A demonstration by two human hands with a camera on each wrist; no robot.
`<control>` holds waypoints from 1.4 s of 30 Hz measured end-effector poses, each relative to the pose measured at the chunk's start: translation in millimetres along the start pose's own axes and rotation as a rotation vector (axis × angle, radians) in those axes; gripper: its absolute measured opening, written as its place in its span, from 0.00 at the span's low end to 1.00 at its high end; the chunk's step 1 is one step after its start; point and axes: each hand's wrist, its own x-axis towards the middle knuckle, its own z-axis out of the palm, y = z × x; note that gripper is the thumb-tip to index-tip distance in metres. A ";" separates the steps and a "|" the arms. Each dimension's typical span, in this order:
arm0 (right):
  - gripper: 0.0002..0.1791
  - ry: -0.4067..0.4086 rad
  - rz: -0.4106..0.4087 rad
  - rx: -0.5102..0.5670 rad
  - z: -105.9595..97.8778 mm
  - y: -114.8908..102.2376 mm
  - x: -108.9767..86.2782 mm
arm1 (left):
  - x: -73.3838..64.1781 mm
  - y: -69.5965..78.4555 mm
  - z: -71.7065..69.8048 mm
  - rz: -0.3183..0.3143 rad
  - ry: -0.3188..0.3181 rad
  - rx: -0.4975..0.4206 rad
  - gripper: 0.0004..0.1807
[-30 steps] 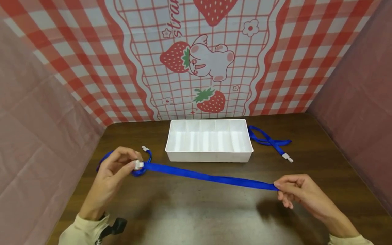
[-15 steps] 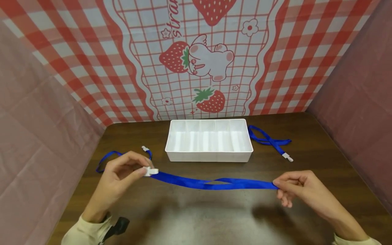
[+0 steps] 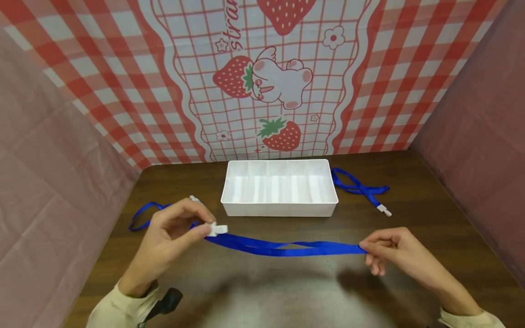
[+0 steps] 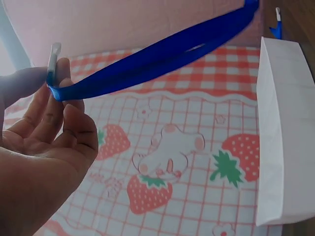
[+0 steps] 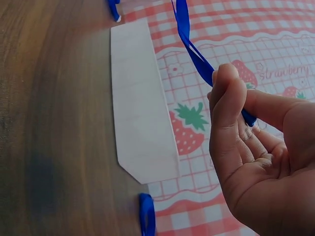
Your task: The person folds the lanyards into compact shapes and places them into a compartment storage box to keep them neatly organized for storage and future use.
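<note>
A blue lanyard [image 3: 270, 249] stretches between both hands above the table, sagging a little, its two layers slightly parted. My left hand [image 3: 170, 239] pinches it between thumb and fingers at its white plastic clip [image 3: 217, 229], which points right. The lanyard's far end is pinched by my right hand [image 3: 393, 255], thumb against the index finger; in the right wrist view a short blue tip [image 5: 249, 118] pokes out below that pinch. Partly behind the left hand, a second blue lanyard [image 3: 141, 216] lies on the table.
A white box [image 3: 279, 209] with several compartments stands at the back middle of the brown table [image 3: 270, 291]. To its right lies another blue lanyard [image 3: 361, 187] with a white clip. A red-and-white strawberry cloth [image 3: 283, 82] hangs behind, with pink cloth at both sides.
My left hand has moved right and slightly down with the clip, toward the right hand, which shifts slightly left. The lanyard has gone from taut to slack and its layers have parted.
</note>
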 end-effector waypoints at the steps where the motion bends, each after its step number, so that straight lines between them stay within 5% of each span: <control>1: 0.10 -0.010 -0.001 0.006 0.7 1.3 0.5 | 3.0 -0.2 2.6 0.004 -0.010 0.009 0.12; 12: 0.09 -0.079 -0.036 0.071 19.3 -7.6 8.8 | 23.2 -10.0 34.5 -0.056 -0.160 0.161 0.11; 24: 0.08 -0.126 -0.154 0.109 48.8 -29.5 27.8 | 28.0 -31.5 74.8 -0.049 -0.233 0.168 0.08; 35: 0.10 -0.147 -0.175 0.163 71.8 -48.9 46.7 | 27.3 -52.5 102.0 -0.069 -0.212 0.183 0.02; 42: 0.10 -0.139 -0.165 0.155 78.5 -51.4 54.0 | 24.7 -65.6 114.4 -0.074 -0.120 0.232 0.02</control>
